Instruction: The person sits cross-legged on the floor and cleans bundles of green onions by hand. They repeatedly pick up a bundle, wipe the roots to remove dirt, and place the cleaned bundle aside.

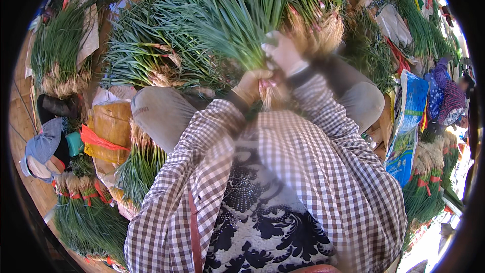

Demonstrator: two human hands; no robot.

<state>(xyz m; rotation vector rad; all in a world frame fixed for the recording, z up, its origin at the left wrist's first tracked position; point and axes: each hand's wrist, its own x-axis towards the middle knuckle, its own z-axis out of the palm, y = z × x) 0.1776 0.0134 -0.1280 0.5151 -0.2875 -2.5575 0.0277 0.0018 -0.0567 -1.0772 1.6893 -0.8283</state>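
Note:
A bunch of green onions with long green leaves slants up and to the left in front of me. My left hand, in a tan glove, is closed around its stalks just above the pinkish bulbs and pale roots. Beside it, a little higher and to the right, my right hand wears a pale glove with white fingertips; it is blurred and touches the bunch's right side, and its grip is unclear. Behind it lie more green onions with roots towards me. Loose onions lie to the left, roots facing right.
My bent knees flank the work. At left are a yellow sack with red ribbon, red-tied onion bundles and a person in a blue hat. A blue printed sack, tied bundles and people are at right.

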